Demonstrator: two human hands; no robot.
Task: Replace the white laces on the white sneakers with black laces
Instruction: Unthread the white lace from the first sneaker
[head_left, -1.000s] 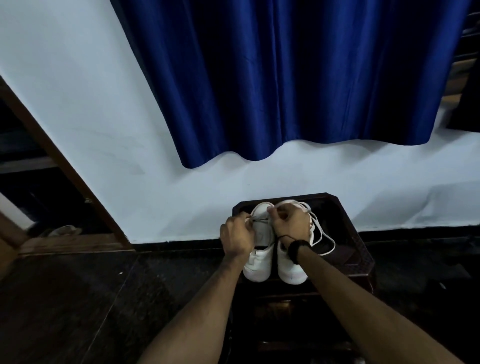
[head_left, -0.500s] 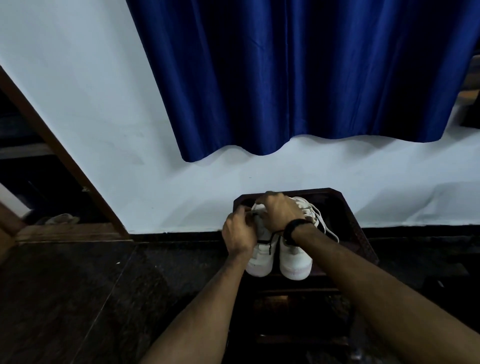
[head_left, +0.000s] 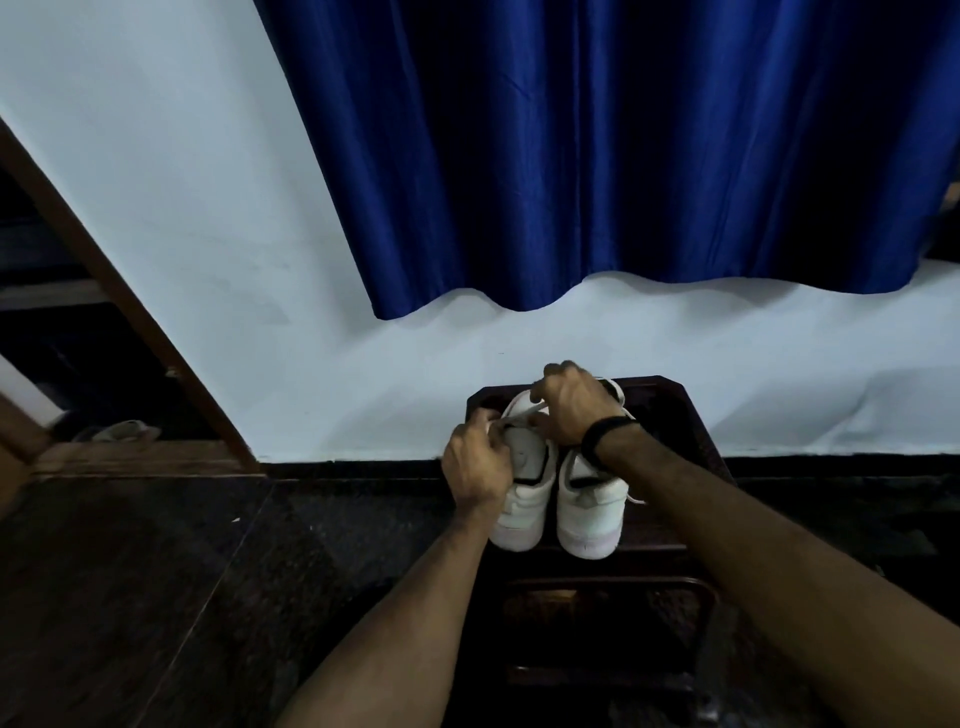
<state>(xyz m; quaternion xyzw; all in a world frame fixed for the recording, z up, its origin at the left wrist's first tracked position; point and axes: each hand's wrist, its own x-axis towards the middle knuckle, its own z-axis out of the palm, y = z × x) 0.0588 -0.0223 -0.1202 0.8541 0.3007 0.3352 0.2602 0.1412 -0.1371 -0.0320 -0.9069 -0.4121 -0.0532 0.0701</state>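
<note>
Sneakers (head_left: 558, 499) are set side by side on the dark surface (head_left: 691, 431), toes toward its near edge, heels toward the far edge by the wall. A white lace (head_left: 522, 410) is stretched taut between both hands over the left sneaker. If it is pulled hard at this angle, the lace could be snagged in an eyelet, or the light sneaker dragged off the near edge, since nothing pins it down. The left hand (head_left: 478, 467) is curled, one lace end pinched at its fingertips. The right hand (head_left: 571, 410) is closed around the other part. No black laces can be made out.
</note>
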